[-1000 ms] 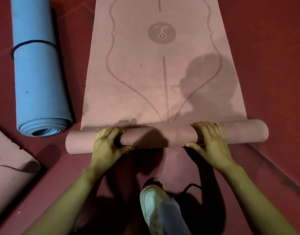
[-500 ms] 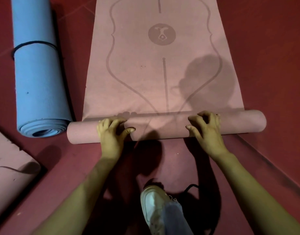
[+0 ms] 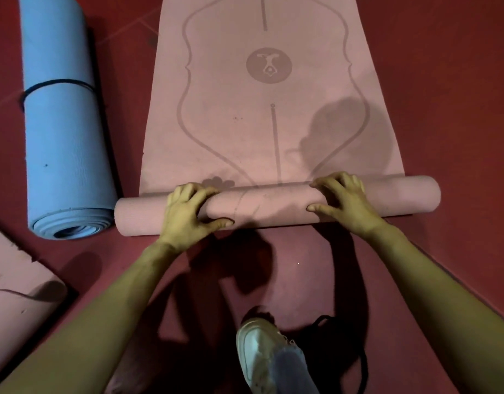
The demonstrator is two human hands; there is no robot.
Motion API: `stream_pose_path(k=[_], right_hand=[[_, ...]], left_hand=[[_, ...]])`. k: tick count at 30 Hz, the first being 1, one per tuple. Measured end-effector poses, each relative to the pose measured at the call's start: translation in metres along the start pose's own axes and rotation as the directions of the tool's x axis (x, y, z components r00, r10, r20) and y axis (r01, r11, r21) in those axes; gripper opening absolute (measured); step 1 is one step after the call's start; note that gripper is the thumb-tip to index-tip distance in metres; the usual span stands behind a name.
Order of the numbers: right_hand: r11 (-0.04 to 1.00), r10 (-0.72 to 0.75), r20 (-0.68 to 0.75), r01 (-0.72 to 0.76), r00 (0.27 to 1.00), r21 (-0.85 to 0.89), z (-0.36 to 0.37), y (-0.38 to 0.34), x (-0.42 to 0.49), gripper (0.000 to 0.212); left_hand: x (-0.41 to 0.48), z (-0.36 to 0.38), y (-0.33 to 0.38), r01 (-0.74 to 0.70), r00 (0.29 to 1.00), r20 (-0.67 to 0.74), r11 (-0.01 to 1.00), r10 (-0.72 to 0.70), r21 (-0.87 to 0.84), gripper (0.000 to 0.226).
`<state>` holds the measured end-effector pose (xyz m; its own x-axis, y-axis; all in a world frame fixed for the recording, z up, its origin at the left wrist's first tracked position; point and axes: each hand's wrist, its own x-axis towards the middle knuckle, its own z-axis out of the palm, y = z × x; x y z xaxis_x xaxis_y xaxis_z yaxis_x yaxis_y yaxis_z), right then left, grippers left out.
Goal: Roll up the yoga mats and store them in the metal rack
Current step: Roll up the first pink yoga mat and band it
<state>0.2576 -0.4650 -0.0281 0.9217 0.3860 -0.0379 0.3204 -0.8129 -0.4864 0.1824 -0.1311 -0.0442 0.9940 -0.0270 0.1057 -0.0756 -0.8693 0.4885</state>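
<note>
White shoe (image 3: 262,354) on red floor (image 3: 444,81); black strap (image 3: 324,318) just beside shoe

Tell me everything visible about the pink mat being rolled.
The pink mat looks matte and rubbery, printed with darker curved lines and a round emblem. Its near end is rolled into a tube lying crosswise on the red floor; the rest lies flat, running out of frame. Left hand and right hand grip the tube.

Bare forearms (image 3: 111,305); a white sneaker (image 3: 256,345) with a thick sole, under a pale blue denim trouser leg (image 3: 292,373).
</note>
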Motion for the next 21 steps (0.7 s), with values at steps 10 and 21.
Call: stream_pose_path(k=[10, 21], right_hand=[[1.0, -0.003, -0.208, 0.001, 0.978, -0.014, 0.022, -0.004, -0.007, 0.046], [1.0, -0.019, 0.017, 0.02, 1.0, -0.01, 0.001, 0.007, 0.017, 0.061]], left_hand=[[0.02, -0.008, -0.008, -0.029, 0.997, 0.066, 0.998, 0.032, -0.051, 0.088], [0.01, 0.016, 0.013, 0.027, 0.99, -0.144, 0.983, 0.0, 0.183, 0.048]])
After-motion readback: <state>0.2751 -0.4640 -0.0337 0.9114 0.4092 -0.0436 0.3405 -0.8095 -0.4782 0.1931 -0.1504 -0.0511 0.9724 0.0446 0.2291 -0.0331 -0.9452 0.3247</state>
